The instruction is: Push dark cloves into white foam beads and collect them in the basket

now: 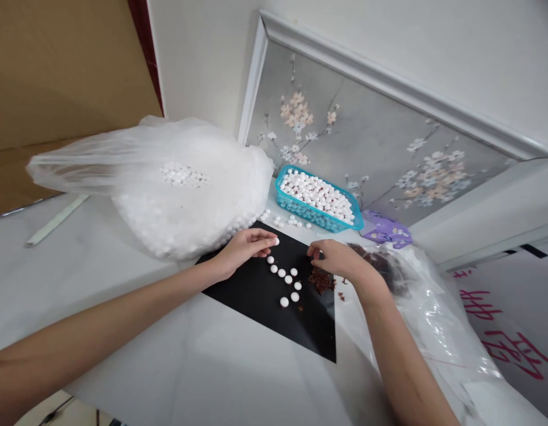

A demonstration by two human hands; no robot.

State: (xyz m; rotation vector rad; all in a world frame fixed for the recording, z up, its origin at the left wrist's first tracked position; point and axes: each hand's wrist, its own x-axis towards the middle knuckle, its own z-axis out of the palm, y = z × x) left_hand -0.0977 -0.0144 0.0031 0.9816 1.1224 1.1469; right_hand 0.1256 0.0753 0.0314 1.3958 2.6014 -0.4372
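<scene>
My left hand (244, 249) pinches a small white bead-like piece (276, 241) at its fingertips, above a black mat (256, 302). Several similar white pieces (288, 279) lie loose on the mat, below and to the right of that hand. Over the mat's right part, my right hand (329, 256) has its fingers curled and pressed together; whatever they hold is hidden or too small to name. Just beneath it sits a heap of small reddish-brown pieces (321, 281), with a few strays on the table by the mat's edge.
Behind the mat stands a blue plastic basket (318, 222) full of white pieces. A large translucent bag (167, 207) of them slumps at the left. Right lie a purple patterned packet (386, 228) and a clear bag (427, 307) with brown contents. A framed picture (371, 118) leans behind.
</scene>
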